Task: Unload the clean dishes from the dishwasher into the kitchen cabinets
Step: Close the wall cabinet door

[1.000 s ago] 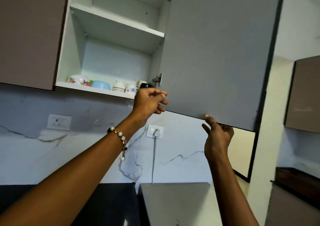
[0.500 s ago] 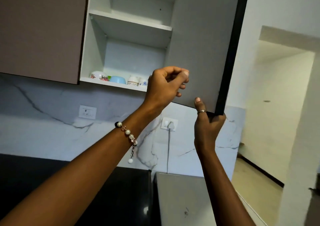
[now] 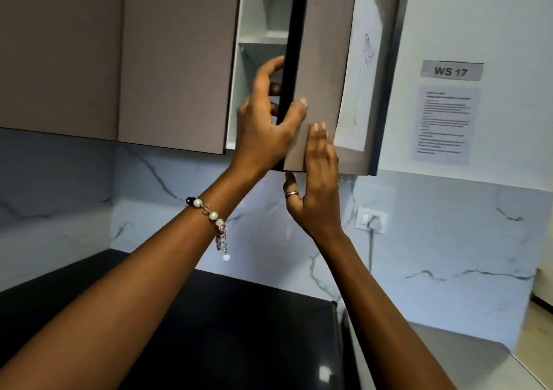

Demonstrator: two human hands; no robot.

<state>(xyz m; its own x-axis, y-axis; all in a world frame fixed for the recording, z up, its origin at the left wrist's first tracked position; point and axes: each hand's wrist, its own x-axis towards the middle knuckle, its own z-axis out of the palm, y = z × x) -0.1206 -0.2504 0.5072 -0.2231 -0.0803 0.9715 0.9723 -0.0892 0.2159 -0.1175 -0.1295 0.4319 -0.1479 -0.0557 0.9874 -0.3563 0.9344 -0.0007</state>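
1. My left hand (image 3: 269, 126) grips the dark leading edge of the cabinet door (image 3: 320, 69): the thumb lies across the door's outer face and the fingers curl round behind the edge, where I can only see parts of them.
2. My right hand (image 3: 317, 186) lies flat against the lower part of the same door with its fingers straight and relaxed, pressing rather than grasping. A ring sits on the thumb.
3. The door stands nearly edge-on to me, so only a narrow slice of the white cabinet interior (image 3: 257, 15) shows between it and the closed door (image 3: 176, 57) to the left.
4. One shelf (image 3: 263, 39) is visible in that gap. Any dishes inside are hidden by the door and my left hand; I cannot make any out.
5. The dishwasher is out of view.
6. A beaded bracelet (image 3: 211, 214) hangs on my left wrist.
7. On the wall to the right, a label (image 3: 451, 71) reads "WS 17"; the printed sheet (image 3: 445, 126) beneath it is too blurred to read.
8. The dark worktop (image 3: 224, 329) lies below, cut off by my arms.
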